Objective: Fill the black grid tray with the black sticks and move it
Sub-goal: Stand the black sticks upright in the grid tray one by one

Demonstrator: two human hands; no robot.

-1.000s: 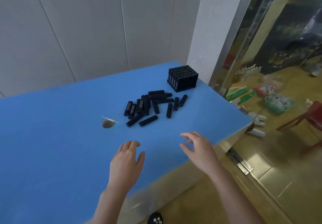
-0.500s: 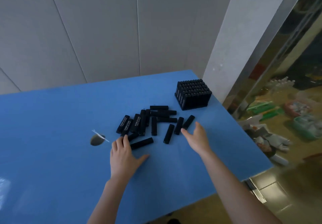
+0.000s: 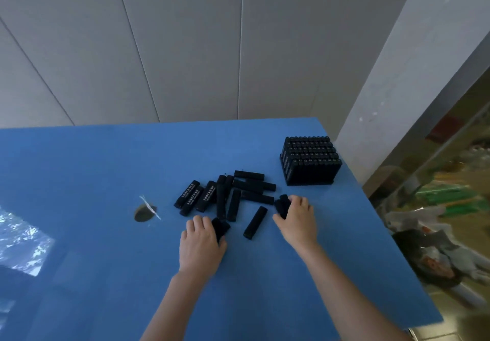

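Note:
A black grid tray (image 3: pixel 310 160) packed with upright sticks stands near the table's far right corner. Several loose black sticks (image 3: pixel 228 194) lie in a heap at the table's middle, one lone stick (image 3: pixel 255 222) nearer to me. My left hand (image 3: pixel 200 245) rests on the table with its fingers closed around a black stick (image 3: pixel 220 228). My right hand (image 3: pixel 298 220) grips another black stick (image 3: pixel 281 206) at the right end of the heap, just in front of the tray.
The blue table (image 3: pixel 106 274) has a dark round hole with a torn white edge (image 3: pixel 144 212) left of the heap. Its right edge drops to a cluttered floor behind glass (image 3: pixel 437 221). A grey panelled wall (image 3: pixel 185 48) stands behind.
Both hands moved forward onto the heap and each closed on a stick. My head came closer, so the table fills more of the view.

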